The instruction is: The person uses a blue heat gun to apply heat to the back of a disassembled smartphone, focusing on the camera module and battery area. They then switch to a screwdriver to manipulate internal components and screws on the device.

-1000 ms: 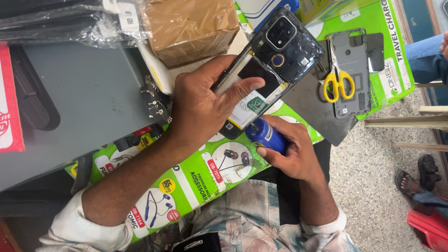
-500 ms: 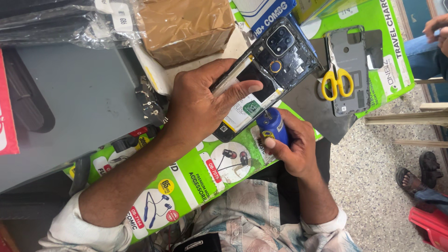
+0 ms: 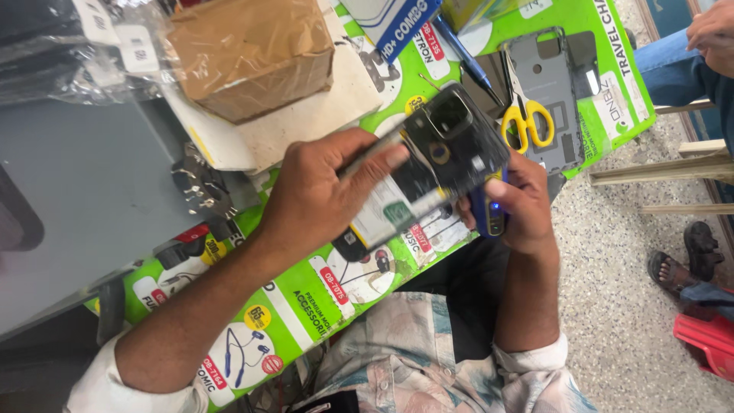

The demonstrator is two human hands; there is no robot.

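Note:
My left hand (image 3: 321, 199) grips an opened dark phone (image 3: 428, 168) with its back cover off, tilted up above the green printed mat (image 3: 306, 298). The camera block and inner board face me. Below and right of the phone, my right hand (image 3: 520, 206) is closed around a small blue tool (image 3: 489, 216) with a lit spot, its tip hidden behind the phone's lower edge.
Yellow-handled scissors (image 3: 527, 122) and a grey phone back frame (image 3: 554, 95) lie on the mat behind. A tape-wrapped brown box (image 3: 245, 53) sits on white paper at the back left. Another person's knee and hand (image 3: 711, 30) are at the far right. A sandalled foot (image 3: 680, 264) rests on the floor.
The phone has tilted and dropped lower toward me, its back now turned more edge-on. My right hand with the blue tool has moved right and up behind the phone.

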